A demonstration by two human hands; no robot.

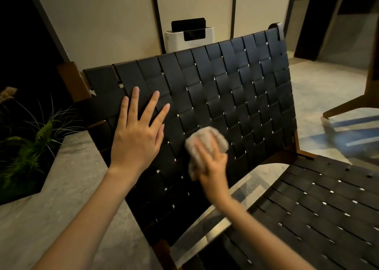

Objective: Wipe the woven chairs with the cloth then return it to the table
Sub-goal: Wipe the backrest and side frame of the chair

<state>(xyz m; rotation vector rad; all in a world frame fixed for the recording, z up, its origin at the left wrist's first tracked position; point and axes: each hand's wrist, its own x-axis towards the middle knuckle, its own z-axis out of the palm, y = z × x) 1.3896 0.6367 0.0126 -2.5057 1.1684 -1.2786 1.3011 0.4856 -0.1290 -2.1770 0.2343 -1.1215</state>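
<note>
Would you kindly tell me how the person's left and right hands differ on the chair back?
The left hand lies flat with fingers spread and holds nothing; the right hand presses a bunched cloth. The left hand looks sharp, the right hand blurred. The left hand sits higher, the right hand lower. Both are on the woven chair back.

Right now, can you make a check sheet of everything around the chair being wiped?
Surface: black woven backrest in a wooden frame; woven seat at right.
Job's things: beige cloth, bunched against the backrest.
Clutter: nothing seen.
Grippers: left hand flat on the backrest, fingers spread; right hand, blurred, holds the cloth.
Cables: nothing seen.
Surroundings: potted plant at left, white appliance behind the chair, stone floor.
</note>
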